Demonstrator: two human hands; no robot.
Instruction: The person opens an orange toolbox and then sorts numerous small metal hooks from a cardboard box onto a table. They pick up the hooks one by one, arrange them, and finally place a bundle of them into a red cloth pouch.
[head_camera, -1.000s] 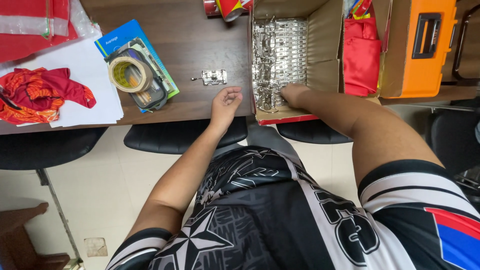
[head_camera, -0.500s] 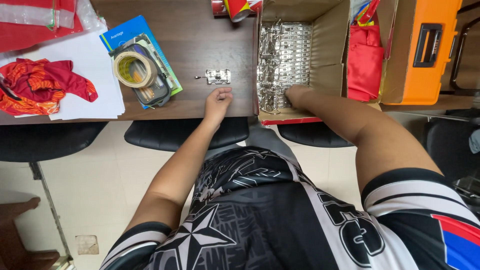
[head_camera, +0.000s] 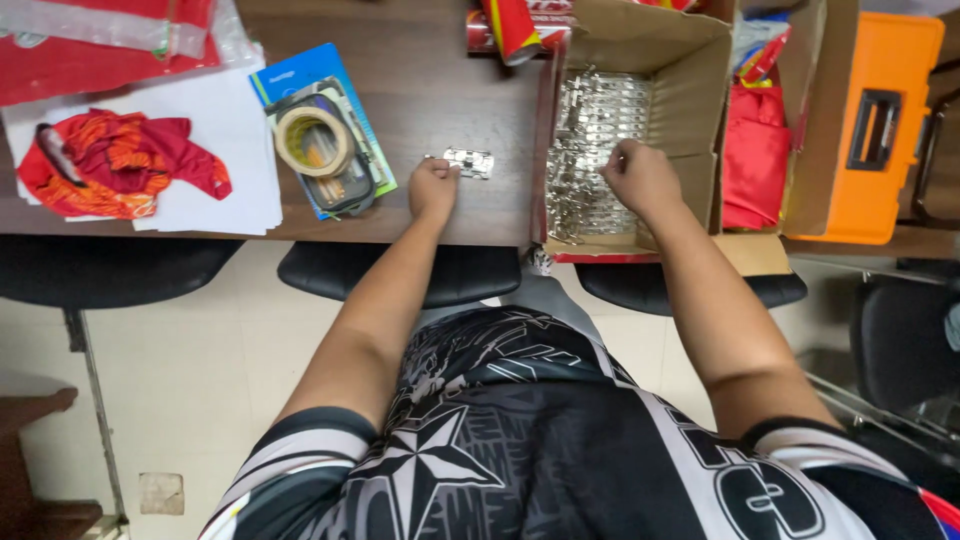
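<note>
Two hands on a brown desk (head_camera: 420, 60), seen from above. Left hand (head_camera: 433, 188) rests on the desk, fingers curled, fingertips touching a small metal part (head_camera: 469, 162) that lies flat just left of a cardboard box (head_camera: 690, 60); whether they pinch it, cannot tell. Right hand (head_camera: 642, 178) is inside the box, fingers bent down into a heap of shiny metal parts (head_camera: 590, 130); an actual grasp is hidden by the hand itself. Heap fills the box's left half. Left of the lone part: tape roll (head_camera: 313, 142) on a blue packet (head_camera: 300, 80), then white paper (head_camera: 220, 130) carrying a red-orange cloth (head_camera: 120, 165). Right of the box: red bag (head_camera: 755, 150), orange case (head_camera: 870, 130). Black chairs (head_camera: 400, 272) sit under the desk edge
</note>
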